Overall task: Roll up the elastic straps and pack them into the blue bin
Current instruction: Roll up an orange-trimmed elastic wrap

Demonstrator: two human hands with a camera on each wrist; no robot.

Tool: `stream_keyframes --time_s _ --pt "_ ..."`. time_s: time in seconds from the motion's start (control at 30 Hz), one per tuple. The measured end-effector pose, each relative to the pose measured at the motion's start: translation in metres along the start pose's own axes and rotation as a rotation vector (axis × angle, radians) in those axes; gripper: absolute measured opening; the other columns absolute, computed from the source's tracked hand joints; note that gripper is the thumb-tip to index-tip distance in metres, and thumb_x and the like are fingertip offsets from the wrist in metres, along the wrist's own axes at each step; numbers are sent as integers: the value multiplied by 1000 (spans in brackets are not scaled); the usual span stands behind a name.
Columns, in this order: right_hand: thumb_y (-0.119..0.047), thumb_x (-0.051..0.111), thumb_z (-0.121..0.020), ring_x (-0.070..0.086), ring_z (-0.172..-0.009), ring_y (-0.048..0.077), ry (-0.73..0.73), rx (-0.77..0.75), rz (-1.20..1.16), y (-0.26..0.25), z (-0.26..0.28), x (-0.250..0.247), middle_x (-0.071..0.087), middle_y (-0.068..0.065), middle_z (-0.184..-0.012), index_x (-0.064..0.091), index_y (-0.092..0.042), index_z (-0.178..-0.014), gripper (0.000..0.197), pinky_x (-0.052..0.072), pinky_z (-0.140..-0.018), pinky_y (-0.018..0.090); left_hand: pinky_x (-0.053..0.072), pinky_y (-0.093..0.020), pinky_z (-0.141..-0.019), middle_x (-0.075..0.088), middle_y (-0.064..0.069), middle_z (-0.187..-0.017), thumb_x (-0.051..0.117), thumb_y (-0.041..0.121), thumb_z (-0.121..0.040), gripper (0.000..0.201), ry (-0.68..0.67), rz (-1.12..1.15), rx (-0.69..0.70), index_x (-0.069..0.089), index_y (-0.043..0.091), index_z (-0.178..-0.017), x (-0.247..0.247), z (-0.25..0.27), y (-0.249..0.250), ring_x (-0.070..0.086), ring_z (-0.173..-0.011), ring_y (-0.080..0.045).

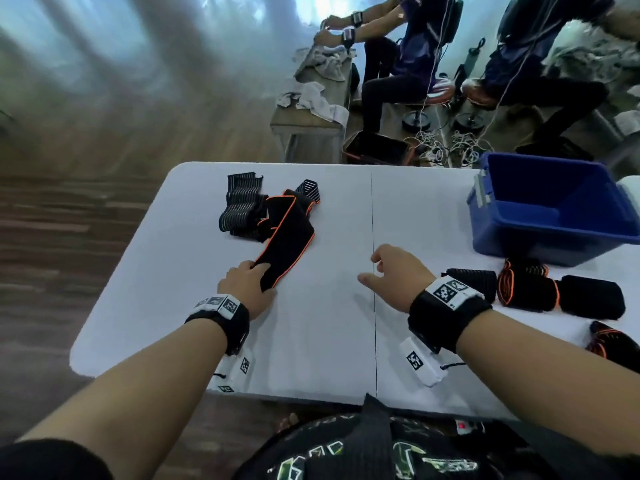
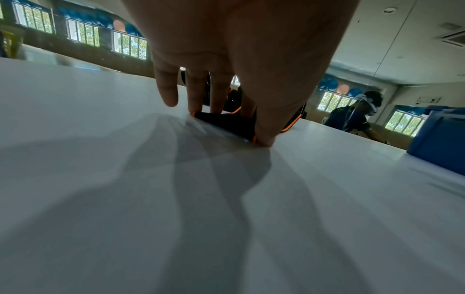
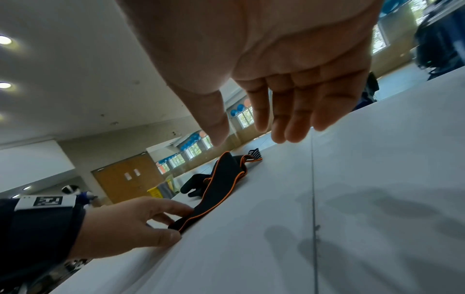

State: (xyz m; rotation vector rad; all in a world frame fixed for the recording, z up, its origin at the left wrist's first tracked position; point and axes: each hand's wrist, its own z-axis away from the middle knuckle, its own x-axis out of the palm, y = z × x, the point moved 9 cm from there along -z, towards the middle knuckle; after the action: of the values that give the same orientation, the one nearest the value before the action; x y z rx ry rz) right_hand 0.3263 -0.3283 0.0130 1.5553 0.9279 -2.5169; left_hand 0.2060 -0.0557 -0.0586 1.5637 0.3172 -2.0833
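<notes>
A white folding desk (image 1: pixel 311 341) in a wood-floored hall carries the work. Toward its near edge, the left hand (image 1: pixel 247 287) pinches the near end of a black, orange-edged strap (image 1: pixel 289 237) between thumb and fingers. The right hand (image 1: pixel 398 277) hovers beside it, fingers relaxed, holding nothing. Rolled straps (image 1: pixel 526 285) lie along the right edge. Striped straps (image 1: pixel 242 207) lie heaped toward the far edge, the blue bin (image 1: pixel 547 206) at the far right corner.

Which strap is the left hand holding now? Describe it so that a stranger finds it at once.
On the left half of the white table, a loose heap of straps lies. The orange-edged black strap runs flat from the heap toward the left hand, which pinches its near end. The striped strap beside it has no orange edge.
</notes>
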Motion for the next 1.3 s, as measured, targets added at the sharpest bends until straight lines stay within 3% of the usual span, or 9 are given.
stream_keyframes --time_s 0.2,0.3,0.43,0.53,0.63,0.77,0.9,1.0,1.3 --pt "-48 62 -90 58 -107 19 -74 -86 54 -32 -7 19 59 2 -121 53 -18 -124 46 48 -92 34 45 -38 -98 45 -1 -131 67 48 -75 66 -27 182 30 50 32 -137 -1 20 11 40 -123 -27" --pt "-42 66 -89 60 -98 14 -114 -157 3 -51 -7 27 66 -4 -107 51 -20 -126 45 46 -82 28 40 -30 -99 50 0 -119 70 46 -75 56 92 275 178 59 26 -127 -22 35 34 41 -117 -22" --pt "-39 78 -78 63 -80 7 -142 -253 -131 -74 -3 33 66 -9 -90 51 -29 -129 58 50 -73 24 42 -24 -85 59 5 -97 69 46 -73 38 262 450 349 67 20 -101 -63 58 65 52 -94 -14" --pt "-40 79 -76 59 -82 11 -109 -321 -104 -89 0 31 63 -7 -94 55 -30 -128 58 47 -75 25 47 -20 -74 63 10 -81 74 35 -79 17 312 631 303 67 20 -83 -81 61 67 58 -77 -4" --pt "-43 66 -87 58 -92 13 -7 -356 -57 -92 1 23 63 -6 -99 66 -30 -115 31 41 -79 26 51 -20 -72 69 7 -78 71 45 -85 24 265 783 210 67 23 -77 -80 57 62 63 -77 -4" --pt "-41 52 -97 59 -86 18 70 -299 -32 -83 -1 13 67 -1 -88 69 -20 -95 27 42 -75 32 57 -38 -77 68 1 -77 54 56 -96 40 193 843 202 65 21 -80 -69 44 58 66 -78 -17" --pt "-38 54 -97 59 -81 20 133 -228 -95 -68 0 5 66 0 -81 66 -15 -89 27 42 -70 32 50 -31 -77 67 7 -85 59 38 -97 21 216 682 179 66 20 -88 -70 15 41 62 -82 -12" --pt "-37 59 -94 59 -80 19 187 -163 -143 -54 2 -1 64 -3 -79 65 -17 -87 22 43 -70 32 52 -33 -89 66 5 -104 65 28 -92 11 195 513 189 68 21 -99 -70 -17 25 62 -95 -14" --pt "-34 61 -94 60 -77 17 281 8 -220 -14 23 -13 64 -2 -77 65 -15 -86 21 43 -66 30 43 -42 -108 54 -2 -136 63 11 -86 50 103 95 331 61 25 -134 -69 -87 37 45 -127 -27"
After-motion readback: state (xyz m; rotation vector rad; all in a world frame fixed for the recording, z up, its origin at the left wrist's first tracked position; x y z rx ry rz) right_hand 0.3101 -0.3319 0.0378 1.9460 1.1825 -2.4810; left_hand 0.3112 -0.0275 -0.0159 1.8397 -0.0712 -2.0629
